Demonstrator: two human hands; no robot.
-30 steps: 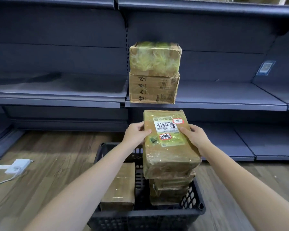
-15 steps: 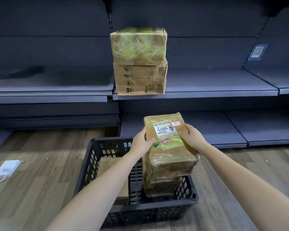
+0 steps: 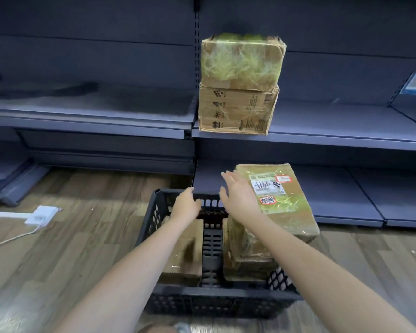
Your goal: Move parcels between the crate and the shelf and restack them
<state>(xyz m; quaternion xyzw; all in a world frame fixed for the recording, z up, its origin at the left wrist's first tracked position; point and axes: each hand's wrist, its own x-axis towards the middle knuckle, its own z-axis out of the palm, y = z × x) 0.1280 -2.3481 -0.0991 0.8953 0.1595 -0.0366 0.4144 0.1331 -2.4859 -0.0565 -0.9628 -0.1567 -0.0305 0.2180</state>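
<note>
The right hand (image 3: 238, 200) is hovering with its fingers spread and straight against the left edge of the top parcel (image 3: 277, 200), gripping nothing; whether the palm is actually touching the wrapping is hard to tell. That parcel, wrapped in yellowish film with a white label and two red stickers, is lying on a stack of parcels in the right half of the black crate (image 3: 214, 301), jutting out toward 1 o'clock over the crate's rim. The left hand (image 3: 186, 205) is hanging at about 10 o'clock from the right hand, just beside it, over the crate's far rim, with fingers loosely curled and holding nothing. Under the left forearm, a flat brown parcel (image 3: 180, 255) is lying in the crate's left half.

At 12 o'clock from the crate, two cardboard boxes are standing stacked on the middle shelf (image 3: 346, 131): a film-wrapped box (image 3: 241, 58) is sitting on a printed box (image 3: 237, 109). The crate is resting on a wooden floor (image 3: 70, 236). At 9 o'clock a white power strip (image 3: 42, 215) with its cable is lying on the floor.
</note>
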